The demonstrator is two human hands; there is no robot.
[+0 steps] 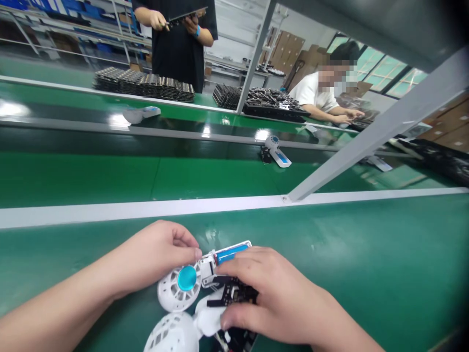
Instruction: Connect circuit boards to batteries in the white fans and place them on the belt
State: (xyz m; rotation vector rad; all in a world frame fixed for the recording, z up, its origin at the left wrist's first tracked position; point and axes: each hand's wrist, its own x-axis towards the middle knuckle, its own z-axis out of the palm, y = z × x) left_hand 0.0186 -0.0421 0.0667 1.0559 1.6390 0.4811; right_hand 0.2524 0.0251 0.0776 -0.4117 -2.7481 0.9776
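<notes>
On the green table lies a white handheld fan (171, 293) with a turquoise disc in its grille; a blue battery (229, 254) shows in its opened handle. My left hand (164, 252) is closed in a pinch at the fan's neck, and what its fingertips hold is too small to tell. My right hand (271, 293) grips the handle, fingers over the battery and thumb low by a second white fan (172, 335). Black circuit boards (236, 292) sit between and under these parts, partly hidden by my right hand.
Beyond a white rail (139, 211) runs a green conveyor with a fan (279, 154) and another white fan (141, 114) on it. A slanted metal post (351, 144) rises at right. Stacked circuit boards (142, 84) line the far side, where two people work.
</notes>
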